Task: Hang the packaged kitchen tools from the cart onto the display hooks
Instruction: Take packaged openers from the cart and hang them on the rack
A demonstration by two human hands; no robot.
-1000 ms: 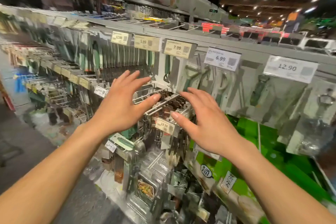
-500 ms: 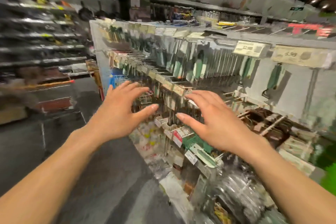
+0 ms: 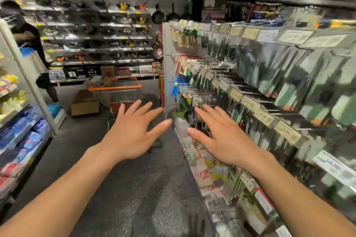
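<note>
Both my hands are stretched out in front of me with fingers spread and nothing in them. My left hand (image 3: 133, 131) hovers over the grey aisle floor. My right hand (image 3: 221, 134) is beside the display hooks (image 3: 248, 90), which run along the right and carry packaged kitchen tools (image 3: 285, 75) behind price tags. Down the aisle, beyond my left hand, stands the cart (image 3: 117, 95) with an orange handle; what it holds is blurred.
A person in dark clothes (image 3: 27, 44) stands at the far left by a shelf. Cardboard boxes (image 3: 84, 104) sit on the floor near the cart. Shelves of pans (image 3: 96, 31) line the back wall. Shelving with blue packs (image 3: 21, 131) borders the aisle's left side.
The view has swung left, from facing the hook wall to looking down the aisle, bringing the cart into sight. Both hands stay spread and hold nothing.
</note>
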